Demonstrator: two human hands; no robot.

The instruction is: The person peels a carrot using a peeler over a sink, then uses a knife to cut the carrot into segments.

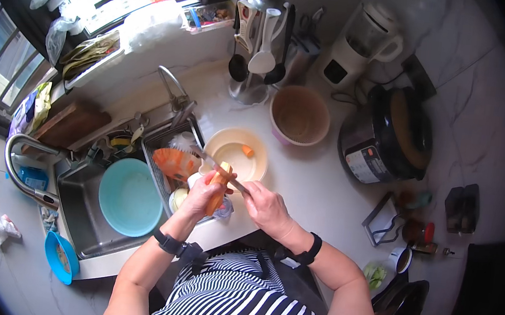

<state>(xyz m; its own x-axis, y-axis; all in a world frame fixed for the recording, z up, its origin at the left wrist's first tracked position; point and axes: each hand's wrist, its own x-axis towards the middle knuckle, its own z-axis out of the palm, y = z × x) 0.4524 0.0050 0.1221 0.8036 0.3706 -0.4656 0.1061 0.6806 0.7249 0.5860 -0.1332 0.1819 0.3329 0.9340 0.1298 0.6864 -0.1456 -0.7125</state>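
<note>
My left hand (199, 196) grips a peeled carrot (217, 191), tilted with its upper end over a cream bowl (261, 145). A knife (236, 184) is in my right hand (270, 211), its blade lying across the carrot near the upper end and pointing up to the left. One cut carrot piece (247, 151) rests inside the bowl. Left of my left hand, an orange colander (173, 163) sits over the metal sink rack. Beneath the left wrist are pale vegetables (178, 198), partly hidden by the hand.
A turquoise basin (130, 197) stands in the steel sink (82, 213), with a faucet (28, 141) at its left. Behind the bowl are a utensil stand (249, 90), a pinkish basket (299, 116) and a blender (361, 49). An electric cooker (381, 139) stands to the right.
</note>
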